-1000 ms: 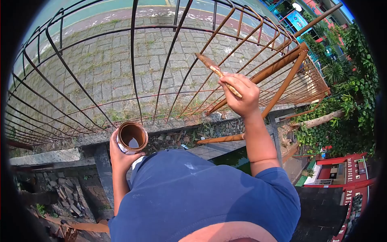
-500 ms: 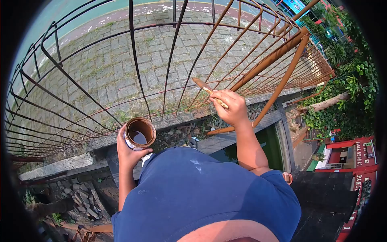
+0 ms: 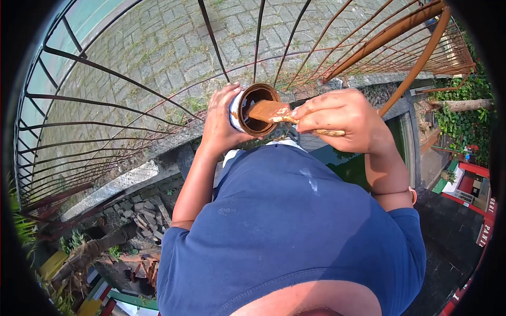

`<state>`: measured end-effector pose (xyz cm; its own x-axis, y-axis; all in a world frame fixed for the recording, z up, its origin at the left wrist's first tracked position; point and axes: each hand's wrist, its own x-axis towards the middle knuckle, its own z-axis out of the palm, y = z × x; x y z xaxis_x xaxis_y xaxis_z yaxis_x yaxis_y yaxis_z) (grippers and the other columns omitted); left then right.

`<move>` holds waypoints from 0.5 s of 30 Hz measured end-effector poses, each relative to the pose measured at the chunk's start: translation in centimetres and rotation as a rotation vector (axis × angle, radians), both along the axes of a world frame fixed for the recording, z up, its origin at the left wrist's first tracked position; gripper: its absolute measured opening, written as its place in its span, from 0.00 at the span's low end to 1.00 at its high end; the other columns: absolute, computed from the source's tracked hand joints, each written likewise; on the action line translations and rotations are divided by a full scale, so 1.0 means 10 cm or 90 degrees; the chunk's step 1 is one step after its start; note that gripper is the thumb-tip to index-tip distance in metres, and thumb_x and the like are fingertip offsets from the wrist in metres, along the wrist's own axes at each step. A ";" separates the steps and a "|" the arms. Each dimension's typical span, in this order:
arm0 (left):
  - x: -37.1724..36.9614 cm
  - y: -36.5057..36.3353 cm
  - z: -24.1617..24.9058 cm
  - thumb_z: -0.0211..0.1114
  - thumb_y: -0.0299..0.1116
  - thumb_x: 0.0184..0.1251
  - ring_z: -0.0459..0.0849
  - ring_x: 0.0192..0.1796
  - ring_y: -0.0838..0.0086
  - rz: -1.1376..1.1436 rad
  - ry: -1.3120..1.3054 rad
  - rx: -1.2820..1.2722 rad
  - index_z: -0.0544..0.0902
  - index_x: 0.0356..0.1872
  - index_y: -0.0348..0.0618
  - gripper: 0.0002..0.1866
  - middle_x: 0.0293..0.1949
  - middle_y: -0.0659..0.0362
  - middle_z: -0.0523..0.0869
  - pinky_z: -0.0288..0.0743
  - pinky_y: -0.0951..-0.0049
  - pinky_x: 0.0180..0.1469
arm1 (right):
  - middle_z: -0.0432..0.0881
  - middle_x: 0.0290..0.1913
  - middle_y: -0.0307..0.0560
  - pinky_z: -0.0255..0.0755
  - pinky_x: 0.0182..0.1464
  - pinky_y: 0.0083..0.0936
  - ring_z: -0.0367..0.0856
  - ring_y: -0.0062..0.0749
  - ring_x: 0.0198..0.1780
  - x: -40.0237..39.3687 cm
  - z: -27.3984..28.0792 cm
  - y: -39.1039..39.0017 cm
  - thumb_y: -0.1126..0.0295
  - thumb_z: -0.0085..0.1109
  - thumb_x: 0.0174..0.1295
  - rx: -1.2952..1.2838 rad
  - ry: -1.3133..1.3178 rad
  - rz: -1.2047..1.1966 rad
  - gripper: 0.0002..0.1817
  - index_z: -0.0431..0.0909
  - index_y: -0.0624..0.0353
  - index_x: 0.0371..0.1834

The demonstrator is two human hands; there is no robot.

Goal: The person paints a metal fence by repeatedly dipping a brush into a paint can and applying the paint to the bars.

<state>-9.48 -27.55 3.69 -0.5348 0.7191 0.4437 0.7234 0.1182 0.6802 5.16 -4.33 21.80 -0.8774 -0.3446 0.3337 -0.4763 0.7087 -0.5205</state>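
My left hand [image 3: 219, 118] is wrapped round a paint can [image 3: 236, 111], its brown-smeared mouth tilted up toward me. In my right hand [image 3: 342, 120] a paintbrush [image 3: 268, 111] is pinched by its paint-spotted handle. The bristles, coated in brown paint, lie over the mouth of the can and overlap its rim in this view. Brown smudges mark the fingers of my right hand. Just beyond both hands stands a wire fence, with dark thin bars [image 3: 213, 39] on the left and a brown-painted post [image 3: 390, 37] on the right.
Past the fence lies grey block paving [image 3: 174, 50] with weeds. A concrete ledge [image 3: 118, 187] runs along the fence foot, with broken tiles [image 3: 150, 218] below it. Green water [image 3: 353, 171] sits in a basin under my right arm. A brown brace [image 3: 421, 58] slants down from the post.
The brush has moved from beside the fence bars to the mouth of the can. My left hand has raised the can and brought it rightward. The view has shifted left.
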 end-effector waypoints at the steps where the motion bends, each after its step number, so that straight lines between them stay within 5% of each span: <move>1: -0.01 0.03 0.01 0.92 0.50 0.26 0.71 0.75 0.49 -0.014 0.009 0.004 0.66 0.71 0.49 0.63 0.71 0.48 0.74 0.55 0.40 0.80 | 0.90 0.44 0.41 0.84 0.44 0.36 0.90 0.41 0.45 -0.06 -0.06 -0.03 0.76 0.69 0.51 0.035 -0.019 0.009 0.12 0.88 0.52 0.40; 6: 0.00 0.14 0.20 0.92 0.47 0.26 0.71 0.75 0.49 -0.073 0.041 0.028 0.66 0.71 0.52 0.62 0.71 0.49 0.74 0.56 0.39 0.79 | 0.89 0.43 0.38 0.83 0.43 0.38 0.88 0.43 0.45 -0.25 -0.14 -0.06 0.74 0.65 0.54 0.211 -0.171 0.073 0.12 0.88 0.47 0.42; 15: 0.16 0.22 0.29 0.93 0.51 0.21 0.73 0.74 0.49 0.001 0.058 -0.043 0.66 0.71 0.50 0.66 0.70 0.48 0.75 0.60 0.43 0.78 | 0.89 0.42 0.48 0.83 0.44 0.32 0.89 0.41 0.42 -0.06 -0.22 0.33 0.79 0.72 0.53 -0.078 -0.063 0.009 0.13 0.88 0.57 0.42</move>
